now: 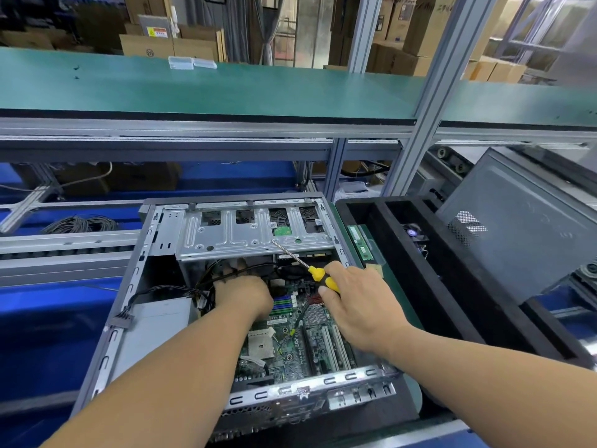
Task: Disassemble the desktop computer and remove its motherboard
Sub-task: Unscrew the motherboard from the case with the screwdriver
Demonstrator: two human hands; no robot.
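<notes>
An open desktop computer case [129, 286] lies on its side in front of me, with the green motherboard [290, 344] bare inside. My left hand [242, 295] reaches deep into the case, its fingers curled among black cables near the blue memory slots; what it grips is hidden. Over the board's right part, my right hand [358, 302] is closed on a yellow-and-black screwdriver [318, 274], whose metal shaft points up-left toward the silver drive cage [226, 234].
A grey power supply [155, 328] with loose black cables sits at the case's left. A black foam tray [452, 286] on the right holds a memory stick [360, 240] and a fan. A grey side panel [523, 227] leans at the far right. A green shelf [226, 88] overhangs.
</notes>
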